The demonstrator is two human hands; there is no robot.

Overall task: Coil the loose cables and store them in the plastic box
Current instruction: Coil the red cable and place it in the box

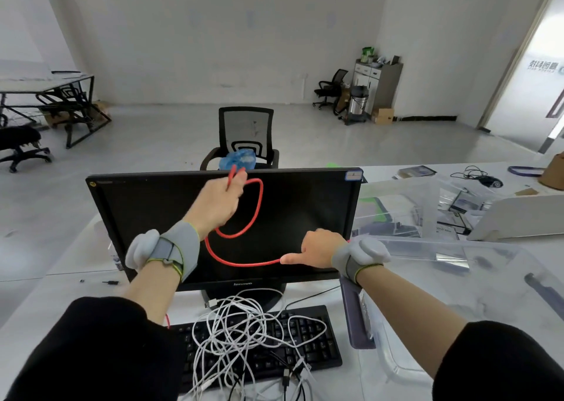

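In front of the monitor (225,226), the left hand (218,200) pinches a loop of the red cable (244,242); the right hand (317,249) grips its run. Coiling is underway; next comes another loop, then the plastic box (457,266) right of the monitor.

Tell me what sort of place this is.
Probably a sparsely furnished office: a monitor and keyboard on a white desk, mesh office chairs on a bare floor, and a cabinet by the wall.

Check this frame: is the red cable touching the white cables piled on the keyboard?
Apart. The head view shows the red cable looped in the air before the monitor, above the white cables.
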